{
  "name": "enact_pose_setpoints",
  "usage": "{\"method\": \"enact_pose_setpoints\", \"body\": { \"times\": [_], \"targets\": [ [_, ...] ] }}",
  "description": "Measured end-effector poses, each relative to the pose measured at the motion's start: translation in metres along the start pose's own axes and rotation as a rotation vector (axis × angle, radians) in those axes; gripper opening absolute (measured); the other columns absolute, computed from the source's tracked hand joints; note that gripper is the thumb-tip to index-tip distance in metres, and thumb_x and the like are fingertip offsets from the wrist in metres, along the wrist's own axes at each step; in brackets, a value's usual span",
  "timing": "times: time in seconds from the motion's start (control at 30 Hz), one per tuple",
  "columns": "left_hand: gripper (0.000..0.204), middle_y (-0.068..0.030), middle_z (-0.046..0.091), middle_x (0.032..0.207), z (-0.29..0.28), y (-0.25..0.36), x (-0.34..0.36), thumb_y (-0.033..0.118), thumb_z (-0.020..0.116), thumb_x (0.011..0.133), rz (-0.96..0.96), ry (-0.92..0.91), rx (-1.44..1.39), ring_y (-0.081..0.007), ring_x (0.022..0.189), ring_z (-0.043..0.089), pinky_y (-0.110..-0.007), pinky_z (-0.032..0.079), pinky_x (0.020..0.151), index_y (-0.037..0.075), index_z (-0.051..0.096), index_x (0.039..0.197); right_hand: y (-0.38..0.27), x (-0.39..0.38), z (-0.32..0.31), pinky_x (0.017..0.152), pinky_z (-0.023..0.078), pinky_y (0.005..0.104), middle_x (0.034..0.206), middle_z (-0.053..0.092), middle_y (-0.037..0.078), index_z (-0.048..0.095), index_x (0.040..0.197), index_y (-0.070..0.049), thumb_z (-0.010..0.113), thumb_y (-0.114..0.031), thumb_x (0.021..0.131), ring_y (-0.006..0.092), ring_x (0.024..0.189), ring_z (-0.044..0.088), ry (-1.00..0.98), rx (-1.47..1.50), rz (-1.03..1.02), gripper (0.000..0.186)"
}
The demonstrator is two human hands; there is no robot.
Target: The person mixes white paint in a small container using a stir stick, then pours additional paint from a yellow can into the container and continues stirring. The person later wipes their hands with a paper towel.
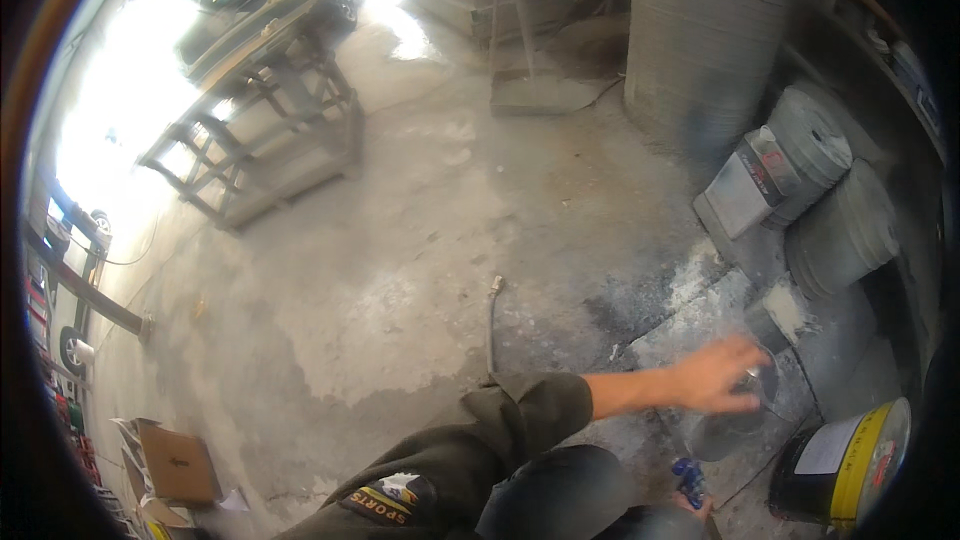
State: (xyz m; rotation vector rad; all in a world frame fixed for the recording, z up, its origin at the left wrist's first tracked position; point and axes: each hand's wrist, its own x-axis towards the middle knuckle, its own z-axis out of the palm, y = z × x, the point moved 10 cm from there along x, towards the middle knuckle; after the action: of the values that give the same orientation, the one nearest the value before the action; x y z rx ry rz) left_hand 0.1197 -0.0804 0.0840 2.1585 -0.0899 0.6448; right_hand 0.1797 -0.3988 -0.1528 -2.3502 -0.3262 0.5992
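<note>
From the bottom middle my left arm, in a dark sleeve, reaches right. My left hand is bent, thumb and fingers round a small shiny thing that I cannot make out. Below that hand a grey round container stands on the floor, partly hidden. Low in the picture, beside my knee, my right hand shows only in part. Its fingers are closed on a blue metal tool with rounded knobs, like a spray gun. Blur hides finer detail.
A black and yellow bucket stands at the lower right. Beyond it are a rectangular metal can and grey pails by a thick column. A hose lies mid-floor. Left are a metal frame and a cardboard box.
</note>
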Motion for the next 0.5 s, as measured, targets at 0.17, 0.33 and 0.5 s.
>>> {"method": "enact_pose_setpoints", "body": {
  "times": [0.17,0.33,0.5],
  "targets": [
    [0.058,-0.0191,0.054,0.126,0.066,0.035,-0.014,0.045,0.069,0.083,0.155,-0.419,-0.101,-0.0376,0.118,0.050,-0.052,0.042,0.099,0.008,0.058,0.126,-0.015,-0.013,0.030,0.081,0.053,0.0409,0.097,0.070,0.015,0.067,0.117,0.000,0.072,-0.023,0.082,0.0262,0.086,0.065,-0.028,-0.010,-0.152,0.042],
    [0.063,-0.0215,0.051,0.131,0.038,0.068,-0.039,0.046,0.072,0.077,0.473,-0.349,-0.029,-0.0396,0.122,0.047,-0.053,0.041,0.100,0.010,0.058,0.128,-0.023,-0.010,0.042,0.079,0.053,0.0396,0.093,0.070,0.016,0.065,0.120,0.001,0.071,-0.019,0.081,0.0281,0.082,0.066,-0.026,-0.004,-0.256,0.044],
    [0.068,-0.0241,0.050,0.130,0.044,0.047,-0.030,0.047,0.070,0.079,0.259,-0.387,0.091,-0.0423,0.119,0.050,-0.052,0.046,0.096,0.010,0.052,0.134,-0.026,-0.004,0.038,0.077,0.053,0.0382,0.088,0.070,0.018,0.063,0.123,0.001,0.069,-0.015,0.079,0.0301,0.078,0.066,0.020,0.015,-0.331,0.047]
  ]
}}
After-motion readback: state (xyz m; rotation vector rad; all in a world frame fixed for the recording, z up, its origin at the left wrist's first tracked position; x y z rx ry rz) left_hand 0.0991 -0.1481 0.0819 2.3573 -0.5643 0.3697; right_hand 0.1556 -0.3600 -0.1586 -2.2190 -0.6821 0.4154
